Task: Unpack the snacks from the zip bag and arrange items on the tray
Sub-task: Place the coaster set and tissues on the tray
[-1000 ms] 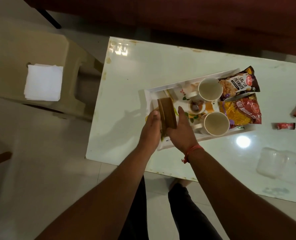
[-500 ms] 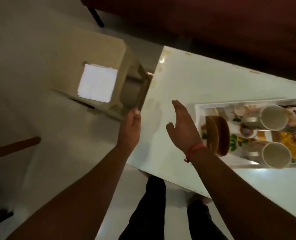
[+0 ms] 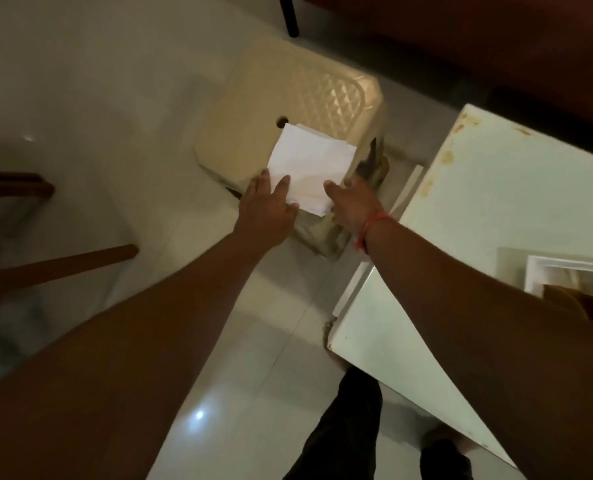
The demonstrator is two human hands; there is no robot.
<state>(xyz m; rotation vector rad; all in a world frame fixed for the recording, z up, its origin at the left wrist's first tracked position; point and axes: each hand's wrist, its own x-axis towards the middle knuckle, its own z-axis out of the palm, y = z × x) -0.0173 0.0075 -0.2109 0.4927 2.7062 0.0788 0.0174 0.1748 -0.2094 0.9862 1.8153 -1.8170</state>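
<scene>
White napkin stack [image 3: 310, 168] on cream plastic stool [image 3: 288, 109] is touched at near corners by left hand [image 3: 265, 206] and right hand [image 3: 348, 204], fingers spread; nothing is gripped.

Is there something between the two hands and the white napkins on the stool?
Nothing visible. The left hand and right hand already touch the near edge of the napkins on the plastic stool.

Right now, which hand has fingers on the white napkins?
The left hand: its fingers lie on the white napkins on the stool. The right hand sits at their edge.
</scene>
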